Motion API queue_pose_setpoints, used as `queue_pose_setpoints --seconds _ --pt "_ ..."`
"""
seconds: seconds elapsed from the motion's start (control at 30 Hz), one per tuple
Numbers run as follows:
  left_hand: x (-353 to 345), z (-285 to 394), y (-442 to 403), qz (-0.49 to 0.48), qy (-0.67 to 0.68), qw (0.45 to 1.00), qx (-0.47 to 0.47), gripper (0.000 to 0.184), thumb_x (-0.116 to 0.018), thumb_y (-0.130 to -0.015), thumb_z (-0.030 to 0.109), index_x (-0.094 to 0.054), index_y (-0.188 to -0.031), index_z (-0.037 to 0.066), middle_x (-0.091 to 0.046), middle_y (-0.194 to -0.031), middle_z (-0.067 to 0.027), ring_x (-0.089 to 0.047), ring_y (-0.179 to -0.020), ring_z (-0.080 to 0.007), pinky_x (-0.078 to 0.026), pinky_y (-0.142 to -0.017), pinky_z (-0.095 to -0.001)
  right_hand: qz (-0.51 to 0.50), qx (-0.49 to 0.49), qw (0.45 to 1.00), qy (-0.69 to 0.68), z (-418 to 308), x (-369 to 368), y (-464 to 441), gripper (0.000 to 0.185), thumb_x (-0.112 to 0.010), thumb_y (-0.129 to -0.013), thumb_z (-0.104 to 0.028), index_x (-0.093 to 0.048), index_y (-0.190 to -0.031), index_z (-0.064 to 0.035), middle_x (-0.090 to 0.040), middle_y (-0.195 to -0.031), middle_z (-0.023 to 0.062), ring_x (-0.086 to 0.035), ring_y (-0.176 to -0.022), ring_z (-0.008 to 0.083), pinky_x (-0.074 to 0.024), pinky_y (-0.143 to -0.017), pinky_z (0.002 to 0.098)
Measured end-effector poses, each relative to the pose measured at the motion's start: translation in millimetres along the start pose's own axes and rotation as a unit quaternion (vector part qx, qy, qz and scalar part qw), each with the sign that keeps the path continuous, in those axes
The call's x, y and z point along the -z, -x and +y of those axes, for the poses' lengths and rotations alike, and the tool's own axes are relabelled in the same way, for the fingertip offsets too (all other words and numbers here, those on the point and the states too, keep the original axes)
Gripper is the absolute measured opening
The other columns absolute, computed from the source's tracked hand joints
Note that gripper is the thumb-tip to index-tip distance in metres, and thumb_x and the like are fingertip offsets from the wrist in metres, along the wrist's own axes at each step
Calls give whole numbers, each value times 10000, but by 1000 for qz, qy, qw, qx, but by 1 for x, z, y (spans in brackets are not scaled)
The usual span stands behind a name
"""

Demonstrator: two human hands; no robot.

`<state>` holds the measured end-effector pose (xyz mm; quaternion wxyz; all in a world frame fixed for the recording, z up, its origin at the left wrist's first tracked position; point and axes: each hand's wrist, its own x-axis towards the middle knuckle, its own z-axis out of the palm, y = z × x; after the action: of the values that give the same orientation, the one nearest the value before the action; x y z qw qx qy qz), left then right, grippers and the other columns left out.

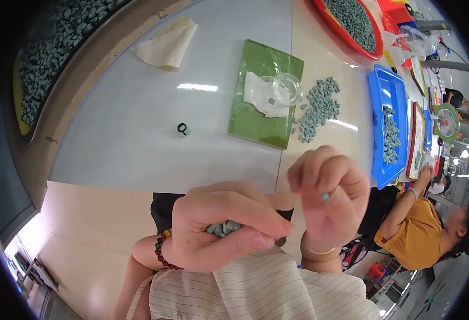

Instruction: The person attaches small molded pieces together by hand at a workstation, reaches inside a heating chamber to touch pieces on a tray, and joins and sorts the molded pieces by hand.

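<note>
Cupped in my left hand (223, 224) are several small grey-green stones (223, 228), partly hidden by the fingers; its thumb and fingertips come together at the right. A beaded bracelet is on that wrist. Beside it, my right hand (333, 192) is raised with curled fingers, slightly blurred. One small blue-green stone (325, 197) shows at its fingers. Beyond the hands lies a green slab (239, 120) bearing a white tissue (255, 90) and a round clear dish (286, 89). A loose pile of similar stones (320, 106) is spread beside the slab.
A small black-rimmed loupe-like piece (183, 129) and a cream cloth (170, 45) lie on the table. A blue tray (377, 122) and a red basin (346, 56) hold stones at right. Another dark container of stones (58, 58) stands upper left. A co-worker (413, 229) sits at right.
</note>
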<state>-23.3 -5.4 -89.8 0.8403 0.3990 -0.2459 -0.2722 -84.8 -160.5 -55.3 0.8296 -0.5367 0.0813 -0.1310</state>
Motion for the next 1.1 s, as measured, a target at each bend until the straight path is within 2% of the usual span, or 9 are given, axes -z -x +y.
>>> queue_pose_setpoints --seconds 0.07,0.17,0.23,0.33,0.43,0.53,0.83,0.97,1.1 --pt "-3 -3 -3 -14 -47 998 -26 80 -625 -823 75 -561 -839 30 -589 -749 -123 -591 -624 -152 -473 -550 -235 11 -30 998 -58 7 2 10 83 -570 -786 -9 -578 -845 48 -559 -874 157 -561 -858 227 -467 -741 327" --pt "-8 -4 -3 -17 -73 997 -9 116 -614 -811 13 -531 -891 12 -589 -767 -147 -598 -641 -167 -491 -577 -254 15 31 999 -20 12 5 19 86 -571 -790 -10 -581 -849 51 -558 -898 169 -575 -856 237 -487 -738 364" --pt "-18 -6 1 27 -25 999 27 178 -622 -795 -28 -506 -927 -1 -591 -770 -161 -599 -647 -173 -502 -590 -271 10 80 996 36 10 7 22 89 -576 -774 3 -588 -852 45 -568 -894 171 -592 -841 241 -491 -764 383" --pt "-31 -15 -1 84 18 996 -17 257 -700 -671 -128 -611 -892 -32 -656 -798 -148 -650 -685 -193 -518 -632 -255 6 139 979 148 7 15 25 117 -586 -737 35 -598 -853 28 -589 -890 163 -616 -816 243 -488 -817 400" --pt "-31 -17 -3 48 -34 998 -27 281 -718 -651 -126 -616 -895 -32 -658 -801 -146 -662 -716 -203 -523 -660 -253 13 157 961 228 3 17 27 166 -606 -693 64 -608 -848 6 -611 -876 144 -630 -809 234 -479 -859 405" --pt "-23 -19 -5 -56 -117 990 -63 217 -641 -781 -49 -506 -950 -28 -604 -800 -197 -599 -612 -166 -497 -547 -240 13 158 949 272 -3 17 28 203 -627 -662 80 -616 -844 -10 -623 -866 131 -633 -812 218 -480 -867 407" --pt "-24 -20 -8 -60 -150 984 -76 170 -621 -801 -36 -516 -934 -36 -620 -815 -193 -576 -582 -122 -462 -504 -212 -12 267 870 415 -4 21 27 221 -680 -646 54 -635 -847 -24 -637 -879 111 -644 -732 200 -471 -878 413" --pt "-27 -21 -5 -11 -98 995 -23 180 -657 -773 -30 -548 -916 -23 -636 -806 -157 -591 -606 -120 -465 -532 -208 -52 258 860 437 -11 27 26 234 -698 -640 33 -644 -858 -34 -635 -882 108 -639 -761 206 -483 -847 413" --pt "-27 -13 -5 9 -41 995 88 203 -696 -724 -58 -616 -904 -11 -667 -812 -88 -637 -681 -105 -484 -596 -203 -11 225 926 303 -6 27 26 227 -706 -632 30 -625 -828 -51 -627 -886 97 -608 -790 216 -493 -796 404"
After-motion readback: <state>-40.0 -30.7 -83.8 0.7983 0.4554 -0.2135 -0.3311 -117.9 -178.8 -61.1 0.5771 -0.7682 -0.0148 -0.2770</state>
